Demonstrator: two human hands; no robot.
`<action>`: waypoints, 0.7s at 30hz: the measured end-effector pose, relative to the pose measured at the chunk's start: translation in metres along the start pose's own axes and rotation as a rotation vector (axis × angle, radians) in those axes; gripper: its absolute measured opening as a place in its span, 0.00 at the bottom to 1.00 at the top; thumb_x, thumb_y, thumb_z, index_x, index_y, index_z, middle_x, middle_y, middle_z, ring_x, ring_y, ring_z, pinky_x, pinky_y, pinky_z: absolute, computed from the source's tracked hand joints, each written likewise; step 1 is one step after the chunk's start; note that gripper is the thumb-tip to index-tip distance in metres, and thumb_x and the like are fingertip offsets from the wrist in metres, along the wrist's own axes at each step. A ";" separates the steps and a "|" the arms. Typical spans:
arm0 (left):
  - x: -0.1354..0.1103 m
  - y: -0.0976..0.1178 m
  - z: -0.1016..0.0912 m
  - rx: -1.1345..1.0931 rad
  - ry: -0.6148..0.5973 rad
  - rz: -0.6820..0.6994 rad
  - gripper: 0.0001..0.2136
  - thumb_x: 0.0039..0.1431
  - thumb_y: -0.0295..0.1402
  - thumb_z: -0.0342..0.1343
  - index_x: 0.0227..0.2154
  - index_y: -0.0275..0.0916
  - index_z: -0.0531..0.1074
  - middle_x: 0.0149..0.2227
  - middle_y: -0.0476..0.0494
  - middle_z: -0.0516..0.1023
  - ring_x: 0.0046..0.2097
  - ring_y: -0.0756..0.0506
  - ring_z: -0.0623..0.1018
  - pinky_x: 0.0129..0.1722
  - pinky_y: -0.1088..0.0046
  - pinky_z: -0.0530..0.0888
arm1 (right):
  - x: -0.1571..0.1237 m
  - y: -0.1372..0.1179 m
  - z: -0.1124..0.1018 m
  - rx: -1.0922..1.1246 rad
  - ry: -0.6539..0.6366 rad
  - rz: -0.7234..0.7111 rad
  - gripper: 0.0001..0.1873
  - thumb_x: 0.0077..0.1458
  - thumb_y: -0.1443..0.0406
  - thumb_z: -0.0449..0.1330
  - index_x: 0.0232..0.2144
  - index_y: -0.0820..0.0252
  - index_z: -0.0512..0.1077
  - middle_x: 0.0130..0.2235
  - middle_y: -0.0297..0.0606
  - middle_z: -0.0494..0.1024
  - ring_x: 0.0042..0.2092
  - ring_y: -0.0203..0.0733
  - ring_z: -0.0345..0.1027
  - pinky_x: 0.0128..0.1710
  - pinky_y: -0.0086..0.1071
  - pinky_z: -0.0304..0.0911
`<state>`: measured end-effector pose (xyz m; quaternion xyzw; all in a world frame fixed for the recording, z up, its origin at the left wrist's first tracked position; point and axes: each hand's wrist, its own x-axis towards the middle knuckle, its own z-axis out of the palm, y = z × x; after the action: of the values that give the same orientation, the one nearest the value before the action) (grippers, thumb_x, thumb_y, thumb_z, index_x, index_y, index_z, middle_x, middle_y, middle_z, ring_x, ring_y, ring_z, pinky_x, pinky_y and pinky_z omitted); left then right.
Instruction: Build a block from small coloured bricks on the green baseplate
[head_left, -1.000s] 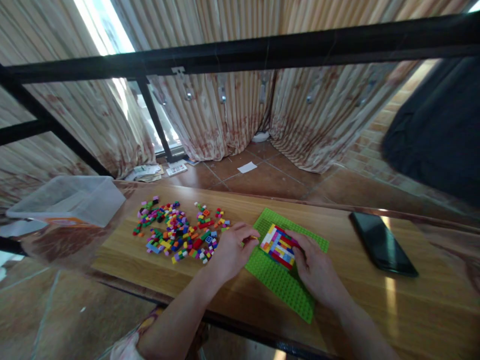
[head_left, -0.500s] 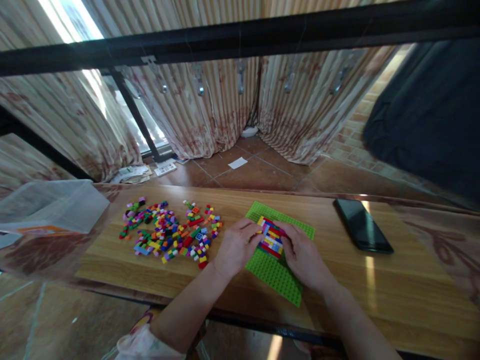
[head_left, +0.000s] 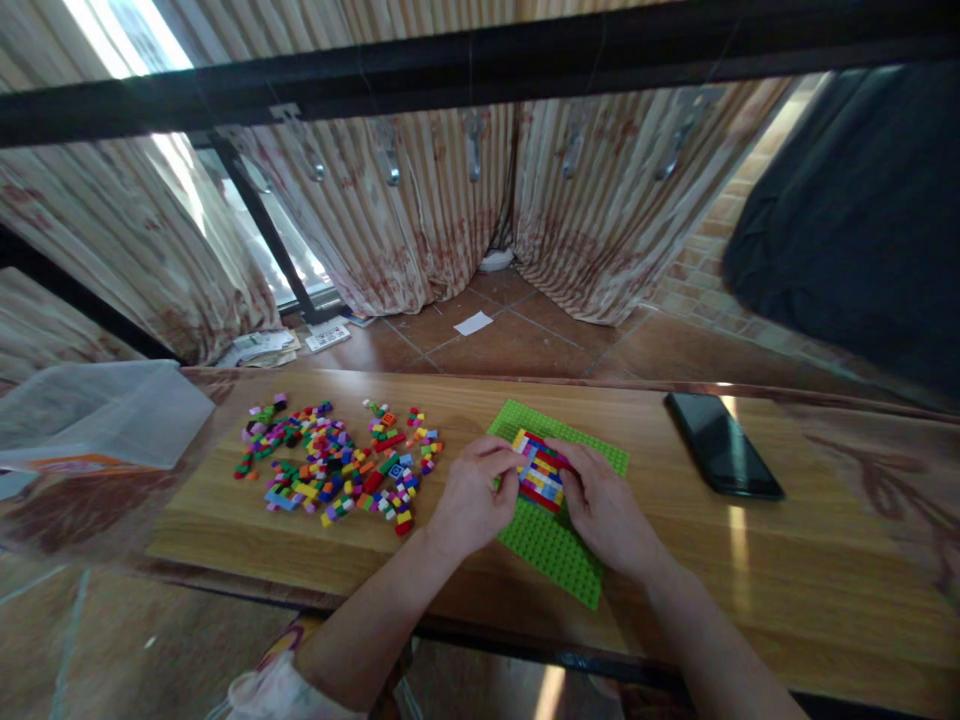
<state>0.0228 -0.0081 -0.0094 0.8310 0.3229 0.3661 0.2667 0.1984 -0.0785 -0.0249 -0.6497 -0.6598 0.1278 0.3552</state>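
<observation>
A multicoloured block of toy bricks [head_left: 541, 474], with rows of red, yellow, white and blue, sits on a green studded baseplate [head_left: 559, 550]. At its left edge is my left hand [head_left: 476, 492], thumb and index finger pinched together; whatever lies between those fingertips is too small to make out. My right hand [head_left: 609, 510] curls round the block's right side, thumb near the front and fingers at the back, partly covering the bricks. Loose toy bricks [head_left: 330, 460] in many colours lie scattered to the left of my hands.
A black phone [head_left: 721, 445] lies on the wooden table [head_left: 232, 540] to the right. A translucent plastic box [head_left: 112, 410] stands at the table's left end. Beyond the table are striped curtains [head_left: 420, 220] and a dark horizontal bar [head_left: 450, 82].
My left hand's fingertips have shifted slightly at the block's left edge, and a yellowish piece seen at them earlier no longer shows. The right hand stays in place.
</observation>
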 end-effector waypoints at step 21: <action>-0.011 0.009 0.014 0.203 0.159 -0.059 0.08 0.59 0.26 0.56 0.38 0.41 0.78 0.35 0.44 0.78 0.39 0.45 0.74 0.41 0.67 0.72 | -0.001 0.000 0.001 -0.003 0.009 -0.005 0.20 0.63 0.68 0.46 0.55 0.53 0.65 0.51 0.41 0.74 0.53 0.46 0.66 0.56 0.47 0.62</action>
<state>0.0309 -0.0246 -0.0162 0.8123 0.4026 0.3882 0.1654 0.1975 -0.0788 -0.0259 -0.6493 -0.6599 0.1232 0.3576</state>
